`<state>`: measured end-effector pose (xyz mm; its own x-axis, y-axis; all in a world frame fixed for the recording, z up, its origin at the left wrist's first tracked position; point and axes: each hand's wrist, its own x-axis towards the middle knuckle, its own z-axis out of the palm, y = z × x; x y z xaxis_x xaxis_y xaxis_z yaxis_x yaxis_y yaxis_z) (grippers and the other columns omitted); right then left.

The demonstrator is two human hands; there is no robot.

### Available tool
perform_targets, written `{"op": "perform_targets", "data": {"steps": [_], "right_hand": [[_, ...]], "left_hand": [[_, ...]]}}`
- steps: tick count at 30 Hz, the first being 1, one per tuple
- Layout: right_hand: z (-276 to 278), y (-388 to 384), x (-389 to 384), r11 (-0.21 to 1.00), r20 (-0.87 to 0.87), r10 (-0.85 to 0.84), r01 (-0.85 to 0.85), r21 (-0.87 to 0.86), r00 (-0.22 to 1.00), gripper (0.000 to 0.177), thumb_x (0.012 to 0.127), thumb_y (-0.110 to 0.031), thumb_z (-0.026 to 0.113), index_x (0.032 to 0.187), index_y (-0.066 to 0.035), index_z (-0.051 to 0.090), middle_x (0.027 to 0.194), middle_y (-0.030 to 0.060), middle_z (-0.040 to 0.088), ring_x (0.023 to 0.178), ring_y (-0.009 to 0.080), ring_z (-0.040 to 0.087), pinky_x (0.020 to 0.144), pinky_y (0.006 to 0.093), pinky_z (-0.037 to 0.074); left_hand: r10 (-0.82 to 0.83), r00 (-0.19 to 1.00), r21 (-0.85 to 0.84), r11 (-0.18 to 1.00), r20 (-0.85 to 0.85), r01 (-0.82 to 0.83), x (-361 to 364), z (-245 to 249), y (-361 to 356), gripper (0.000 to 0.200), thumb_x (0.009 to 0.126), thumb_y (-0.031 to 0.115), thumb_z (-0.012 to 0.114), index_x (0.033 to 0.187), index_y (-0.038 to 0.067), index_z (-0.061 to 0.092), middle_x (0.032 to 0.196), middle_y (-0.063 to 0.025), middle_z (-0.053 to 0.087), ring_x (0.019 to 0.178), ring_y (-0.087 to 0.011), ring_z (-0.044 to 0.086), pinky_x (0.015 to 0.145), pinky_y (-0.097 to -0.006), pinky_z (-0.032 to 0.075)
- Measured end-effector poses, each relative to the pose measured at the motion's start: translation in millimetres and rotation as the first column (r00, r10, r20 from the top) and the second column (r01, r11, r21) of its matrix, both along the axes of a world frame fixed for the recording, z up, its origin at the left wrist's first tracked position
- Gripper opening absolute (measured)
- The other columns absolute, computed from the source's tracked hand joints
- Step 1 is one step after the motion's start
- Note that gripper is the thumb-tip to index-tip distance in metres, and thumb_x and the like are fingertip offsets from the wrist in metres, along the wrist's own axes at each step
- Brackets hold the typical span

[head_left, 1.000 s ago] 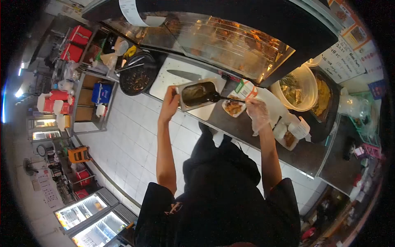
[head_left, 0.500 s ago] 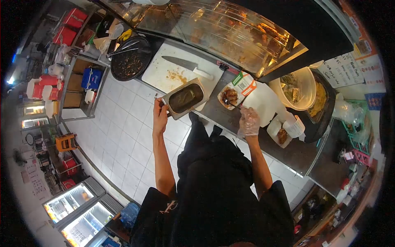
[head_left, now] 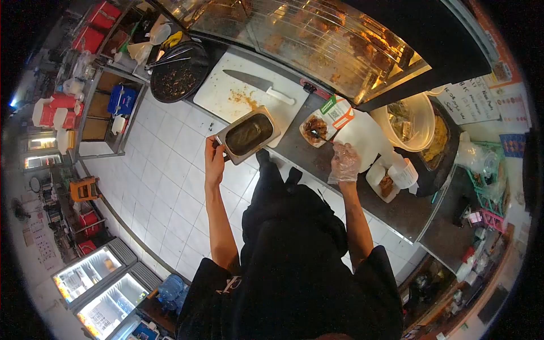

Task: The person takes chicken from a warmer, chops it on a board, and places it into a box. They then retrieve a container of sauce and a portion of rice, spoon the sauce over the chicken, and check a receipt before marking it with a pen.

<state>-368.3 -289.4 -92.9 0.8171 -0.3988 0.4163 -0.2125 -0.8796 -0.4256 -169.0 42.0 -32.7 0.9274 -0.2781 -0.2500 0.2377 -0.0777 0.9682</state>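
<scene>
My left hand (head_left: 214,162) is closed on the edge of a small metal pan (head_left: 276,129), held tilted over the counter's front edge, with dark liquid in it. My right hand (head_left: 344,163), in a clear plastic glove, grips a dark-handled spoon (head_left: 323,137). The spoon's tip reaches into the browned, sauced food (head_left: 313,128) in an open takeaway box (head_left: 338,115) with a green and orange printed lid. Beside the right hand stands a smaller white box (head_left: 375,173) with browned food. Left of the pan lies a knife (head_left: 249,80) on a white cutting board (head_left: 218,97).
Behind the counter is a lit glass display case (head_left: 317,39). A round plastic tub (head_left: 419,122) sits to the right on a black tray (head_left: 450,153). A black pan (head_left: 180,79) with tongs is at the left, above the tiled floor (head_left: 170,147). White paper (head_left: 362,133) lies by the takeaway box.
The metal pan and my left hand have shifted slightly left. My right hand still holds the spoon at the takeaway box, barely moved. The whole view has tilted a little.
</scene>
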Motion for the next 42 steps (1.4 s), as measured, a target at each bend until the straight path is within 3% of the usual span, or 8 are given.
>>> {"op": "perform_targets", "data": {"steps": [5, 18, 20, 23, 26, 36, 39, 42], "right_hand": [[6.6, -9.3, -2.8, 0.972, -0.109, -0.209, 0.194, -0.134, 0.972, 0.030, 0.063, -0.003, 0.062, 0.091, -0.010, 0.063, 0.080, 0.0114, 0.057, 0.074, 0.0322, 0.059, 0.066, 0.0426, 0.049], [-11.3, 0.1, -18.2, 0.985, -0.131, -0.115, 0.097, -0.140, 0.985, 0.030, 0.064, -0.005, 0.063, 0.093, -0.011, 0.065, 0.082, 0.0116, 0.059, 0.076, 0.0317, 0.060, 0.067, 0.0431, 0.049], [-63.8, -3.6, -28.2, 0.995, -0.077, -0.056, 0.061, 0.073, 0.996, 0.030, 0.064, -0.005, 0.063, 0.093, -0.010, 0.065, 0.083, 0.0108, 0.060, 0.075, 0.0307, 0.060, 0.066, 0.0427, 0.050], [13.7, 6.3, -15.3, 0.993, -0.067, -0.071, 0.064, -0.100, 0.995, 0.032, 0.063, -0.005, 0.064, 0.095, -0.010, 0.064, 0.082, 0.0105, 0.060, 0.075, 0.0302, 0.060, 0.065, 0.0421, 0.050], [19.0, 6.8, -15.1, 0.995, -0.257, -0.040, 0.014, -0.102, 0.965, 0.037, 0.064, -0.006, 0.064, 0.100, -0.009, 0.064, 0.084, 0.0108, 0.060, 0.077, 0.0298, 0.061, 0.065, 0.0411, 0.051], [25.0, 5.4, -16.8, 0.978, -0.228, -0.022, -0.027, -0.207, 0.973, 0.040, 0.064, -0.008, 0.065, 0.104, -0.009, 0.064, 0.090, 0.0065, 0.059, 0.079, 0.0268, 0.061, 0.067, 0.0407, 0.050], [28.5, 2.0, -7.8, 0.958, -0.180, 0.000, -0.051, -0.282, 0.984, 0.040, 0.062, -0.008, 0.063, 0.102, -0.011, 0.064, 0.082, 0.0068, 0.057, 0.075, 0.0279, 0.059, 0.061, 0.0405, 0.049], [38.8, 13.4, -10.8, 0.961, -0.250, -0.001, -0.068, -0.269, 0.968, 0.034, 0.067, -0.008, 0.064, 0.102, -0.008, 0.065, 0.085, 0.0064, 0.058, 0.078, 0.0257, 0.061, 0.066, 0.0382, 0.050]], "left_hand": [[0.015, 1.000, -0.004, 1.000, -0.012, -0.015, -1.7, 4.3, -1.7, 0.021, 0.094, -0.001, 0.039, 0.112, 0.006, 0.046, 0.095, -0.0036, 0.053, 0.078, -0.0092, 0.054, 0.064, -0.0254, 0.051], [-0.004, 1.000, 0.045, 0.999, -0.004, 0.004, 2.4, -1.1, 2.6, 0.019, 0.097, 0.002, 0.039, 0.114, 0.008, 0.045, 0.094, -0.0035, 0.052, 0.080, -0.0096, 0.053, 0.065, -0.0274, 0.053], [-0.008, 1.000, 0.031, 0.999, -0.008, 0.008, 0.7, -0.6, 2.1, 0.019, 0.097, 0.002, 0.039, 0.114, 0.008, 0.045, 0.094, -0.0034, 0.052, 0.080, -0.0096, 0.053, 0.065, -0.0275, 0.053], [0.003, 1.000, 0.023, 1.000, 0.011, -0.003, 2.8, -3.0, 1.7, 0.019, 0.096, 0.003, 0.040, 0.114, 0.008, 0.047, 0.092, -0.0025, 0.052, 0.077, -0.0089, 0.054, 0.063, -0.0275, 0.054], [0.025, 1.000, 0.023, 0.999, 0.010, -0.025, 0.7, -1.2, -0.6, 0.020, 0.095, 0.004, 0.042, 0.114, 0.007, 0.048, 0.090, -0.0020, 0.052, 0.075, -0.0083, 0.055, 0.060, -0.0272, 0.055], [0.036, 0.999, 0.008, 0.999, -0.004, -0.036, 2.5, 5.6, -2.9, 0.019, 0.095, 0.004, 0.042, 0.112, 0.007, 0.049, 0.092, -0.0029, 0.054, 0.077, -0.0095, 0.056, 0.063, -0.0285, 0.055], [0.045, 0.999, 0.015, 0.999, -0.009, -0.045, 4.4, 1.6, -1.9, 0.019, 0.094, 0.003, 0.042, 0.111, 0.007, 0.049, 0.092, -0.0029, 0.054, 0.076, -0.0096, 0.056, 0.063, -0.0283, 0.055], [0.048, 0.999, 0.021, 0.999, -0.006, -0.047, 3.8, 4.4, -4.6, 0.020, 0.094, 0.004, 0.042, 0.112, 0.007, 0.049, 0.093, -0.0027, 0.054, 0.078, -0.0095, 0.057, 0.064, -0.0281, 0.055]]}}
